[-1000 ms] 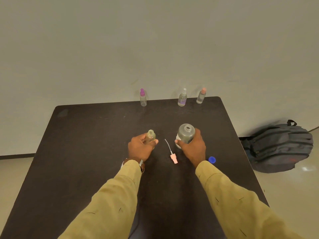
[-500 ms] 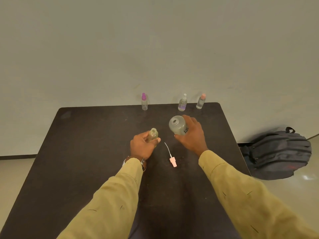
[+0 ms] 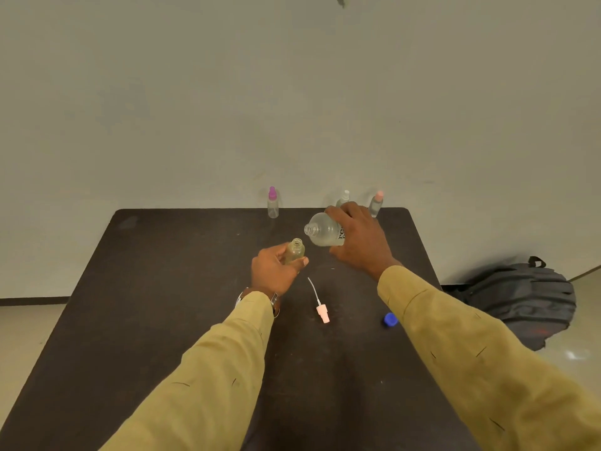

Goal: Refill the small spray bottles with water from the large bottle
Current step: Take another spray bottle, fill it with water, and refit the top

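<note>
Nearest me, the blue cap [image 3: 390, 319] and pink spray head [image 3: 322, 313] lie loose on the table [image 3: 162, 288]. My left hand [image 3: 274, 271] grips the open small spray bottle [image 3: 295, 250] upright. My right hand [image 3: 357, 239] clamps the large bottle [image 3: 323, 230], tilted, mouth just beside it. Pouring step, I judge; next: align mouths, tilt slowly. Three capped bottles [image 3: 273, 203] stand at the far edge.

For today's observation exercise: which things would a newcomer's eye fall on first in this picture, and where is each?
At the table's middle, the right hand tips the large bottle toward the open small spray bottle held in the left hand. Nearer the person lie the pink spray head and the blue cap.
</note>
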